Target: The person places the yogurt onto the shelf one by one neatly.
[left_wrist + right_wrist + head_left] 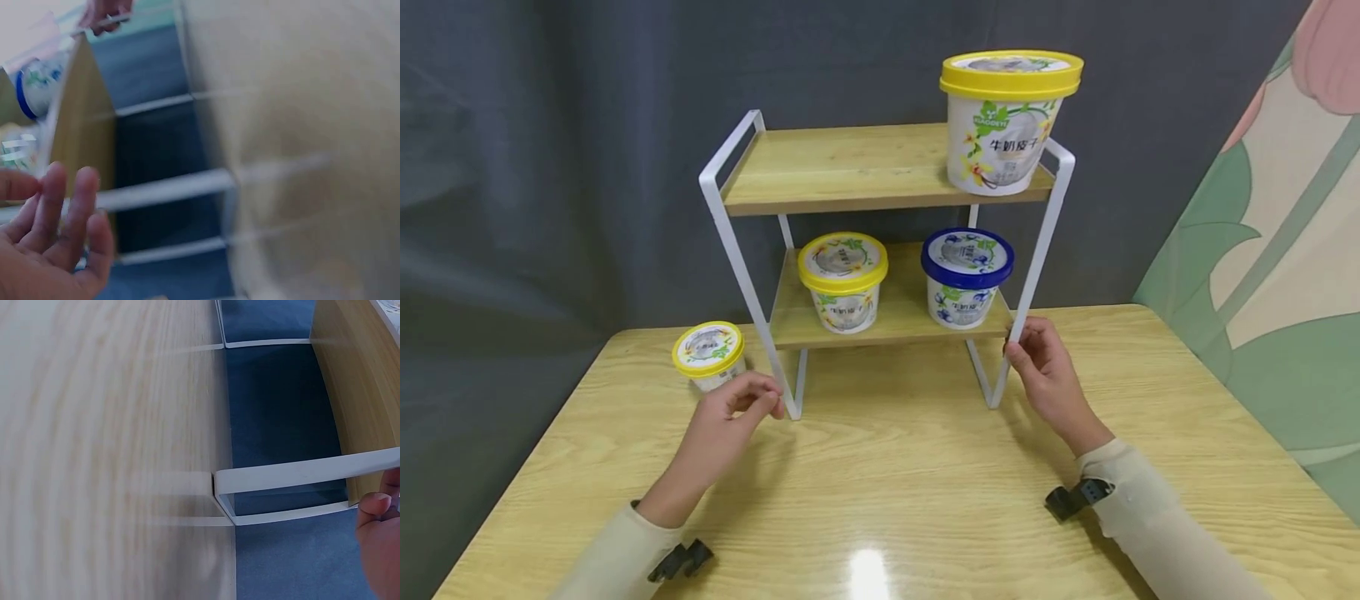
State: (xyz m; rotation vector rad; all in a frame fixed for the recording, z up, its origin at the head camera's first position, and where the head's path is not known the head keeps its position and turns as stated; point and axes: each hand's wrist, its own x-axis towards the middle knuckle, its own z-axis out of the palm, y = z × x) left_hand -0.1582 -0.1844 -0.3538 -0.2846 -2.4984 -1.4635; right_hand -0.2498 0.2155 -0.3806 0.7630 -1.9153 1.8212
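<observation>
A two-tier shelf rack (880, 206) with wooden boards and a white metal frame stands on the table. On its top board, at the right end, is a large yellow-lidded tub (1000, 142). The lower board bears a yellow-lidded tub (847, 310) and a blue-lidded tub (961, 304). My right hand (1047, 375) grips the rack's right front leg beside the lower board. Near the foot of the left front leg is my left hand (733, 425), its fingers loosely bent, with nothing seen held; in the left wrist view those fingers (84, 194) overlap the leg.
Another yellow-lidded tub (709, 354) sits on the table (880, 492), left of the rack and behind my left hand. A dark curtain (587, 167) hangs at the back. Along the right side runs a wall panel with painted flowers (1285, 275).
</observation>
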